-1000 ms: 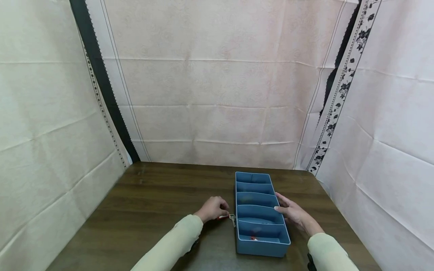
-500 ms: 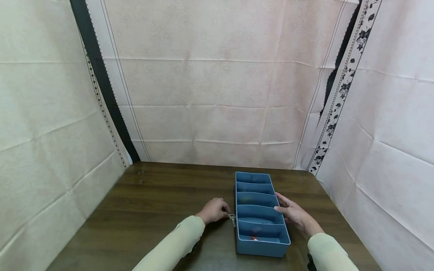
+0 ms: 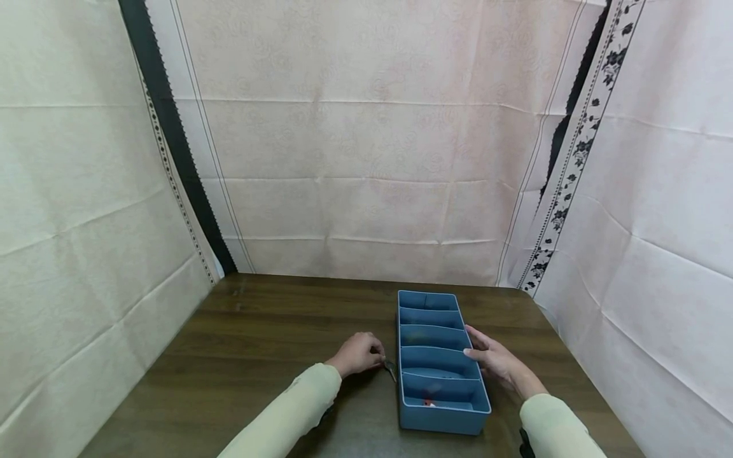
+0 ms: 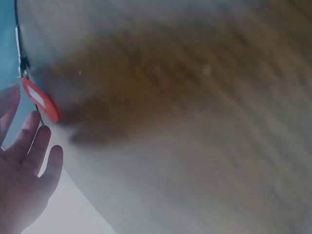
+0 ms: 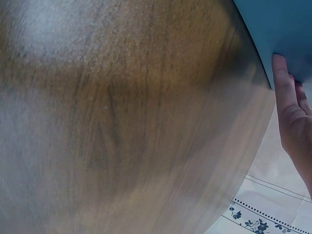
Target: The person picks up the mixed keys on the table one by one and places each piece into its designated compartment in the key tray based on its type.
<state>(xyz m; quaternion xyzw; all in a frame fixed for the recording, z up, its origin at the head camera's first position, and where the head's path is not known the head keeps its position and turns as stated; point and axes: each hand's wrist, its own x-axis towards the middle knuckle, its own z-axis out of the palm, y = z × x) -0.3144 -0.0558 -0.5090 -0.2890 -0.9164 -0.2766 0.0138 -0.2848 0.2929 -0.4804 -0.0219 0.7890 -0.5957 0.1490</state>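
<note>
My left hand point(image 3: 359, 353) is at the left side of a long blue divided box point(image 3: 441, 422), its thumb and forefinger pinching a key on a red tag. The metal key point(image 3: 390, 369) points toward the box's left wall in the head view, where the fingers hide the tag. In the left wrist view the red oval tag point(image 4: 41, 100) with its white label shows beside the fingertips. My right hand point(image 3: 499, 364) rests against the box's right side, thumb at the rim. Straight fingers point(image 5: 282, 80) lie along the blue outer wall in the right wrist view.
A small red-and-white item point(image 3: 428, 402) lies in the box's nearest compartment. The box stands on a dark wooden table point(image 3: 275, 331), right of the middle. Pale cloth curtains point(image 3: 366, 159) hang behind the table and on both sides.
My left hand shifts slightly right, then back left, and the key's angle changes. The red tag, visible at the fingertips a second ago, is now hidden in the head view. My right hand stays put.
</note>
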